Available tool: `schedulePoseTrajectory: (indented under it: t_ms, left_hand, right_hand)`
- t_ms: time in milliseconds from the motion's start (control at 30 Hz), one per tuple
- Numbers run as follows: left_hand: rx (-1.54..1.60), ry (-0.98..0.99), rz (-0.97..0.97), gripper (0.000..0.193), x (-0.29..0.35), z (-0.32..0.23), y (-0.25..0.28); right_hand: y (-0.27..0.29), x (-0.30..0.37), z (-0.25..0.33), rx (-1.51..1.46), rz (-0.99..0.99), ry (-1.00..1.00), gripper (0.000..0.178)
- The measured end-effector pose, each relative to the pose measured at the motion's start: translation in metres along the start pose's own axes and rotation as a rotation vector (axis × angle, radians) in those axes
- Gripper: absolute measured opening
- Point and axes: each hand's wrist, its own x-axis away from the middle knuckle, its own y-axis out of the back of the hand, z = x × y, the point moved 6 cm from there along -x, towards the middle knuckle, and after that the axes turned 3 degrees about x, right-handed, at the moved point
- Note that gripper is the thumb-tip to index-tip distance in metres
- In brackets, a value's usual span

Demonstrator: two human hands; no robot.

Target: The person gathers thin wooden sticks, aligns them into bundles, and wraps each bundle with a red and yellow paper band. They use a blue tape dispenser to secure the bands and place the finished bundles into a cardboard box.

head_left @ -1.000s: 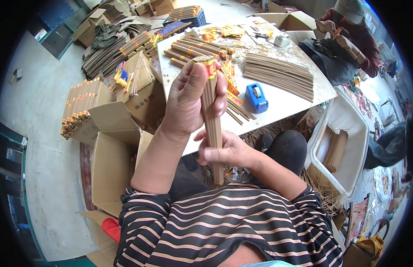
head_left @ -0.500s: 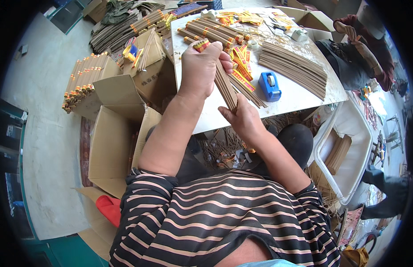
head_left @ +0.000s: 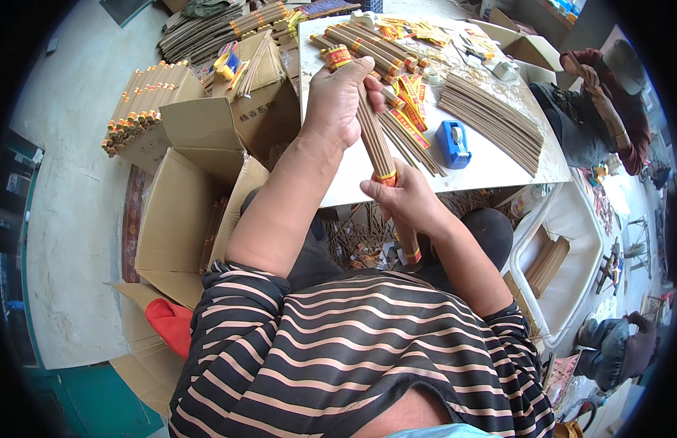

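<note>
A long bundle of thin brown incense sticks (head_left: 374,139) slants across the table's near edge. My left hand (head_left: 335,106) is closed around its upper part, just below a red and yellow paper band at the top. Lower down, my right hand (head_left: 413,198) grips the bundle next to another red and yellow band, with the thumb on top. Past that hand the brown length continues to a banded end (head_left: 411,252) over my lap. Loose sticks, printed paper strips (head_left: 408,124) and a blue tape dispenser (head_left: 454,144) lie near my hands.
Banded bundles (head_left: 368,47) lie at the table's far side, and a spread of loose sticks (head_left: 492,120) to the right. Open cardboard boxes (head_left: 178,219) and stacked bundles (head_left: 148,95) stand left. A white tub (head_left: 572,255) is at right, where another person (head_left: 594,109) sits.
The view has shifted slightly. A red and yellow band now shows at my right hand, and the banded lower end below it has come into clearer view. Both hands still grip the bundle.
</note>
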Motion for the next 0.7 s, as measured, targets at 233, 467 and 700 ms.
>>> schedulePoseTrajectory:
  t_ms: [233, 467, 700]
  left_hand:
    - [0.258, 0.092, 0.361, 0.028, -0.003, -0.008, 0.005]
    - [0.132, 0.14, 0.249, 0.033, 0.03, 0.014, 0.038]
    - [0.103, -0.302, 0.078, 0.03, 0.012, -0.115, 0.148]
  right_hand:
    - [-0.019, 0.001, 0.015, -0.347, 0.269, -0.025, 0.029]
    - [-0.03, -0.023, 0.028, -0.39, 0.314, -0.05, 0.03]
    - [-0.04, -0.041, 0.014, 0.029, 0.218, 0.162, 0.049]
